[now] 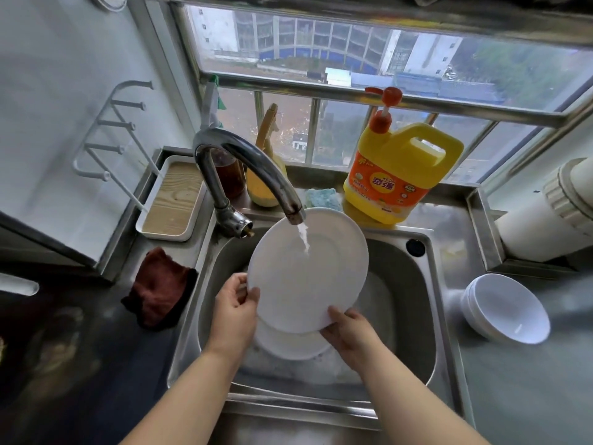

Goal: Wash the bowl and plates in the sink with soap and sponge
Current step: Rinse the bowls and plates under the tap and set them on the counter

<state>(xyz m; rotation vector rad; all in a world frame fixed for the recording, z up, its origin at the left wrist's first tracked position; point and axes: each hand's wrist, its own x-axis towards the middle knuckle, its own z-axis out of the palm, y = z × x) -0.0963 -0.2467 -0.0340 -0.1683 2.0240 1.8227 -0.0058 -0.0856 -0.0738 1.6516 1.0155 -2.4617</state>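
The white plate (308, 271) is held tilted over the sink (404, 284), under the running faucet (250, 162). The left hand (236, 311) pinches its left rim; the right hand (348, 330) grips the lower right edge. Judged stage: rinsing. Another plate (290, 346) waits below the grip, apparently unrinsed. Right of the grip, bowls (507, 308) sit on the counter. Beyond it: sponge (322, 197) and soap jug (398, 175). Nothing obstructs.

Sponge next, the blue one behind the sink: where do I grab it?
Pinch the sponge across its upper edge, coming from above and the right with the right hand. The tap crowds its left, the held plate hides its lower part, the detergent jug stands beside it.
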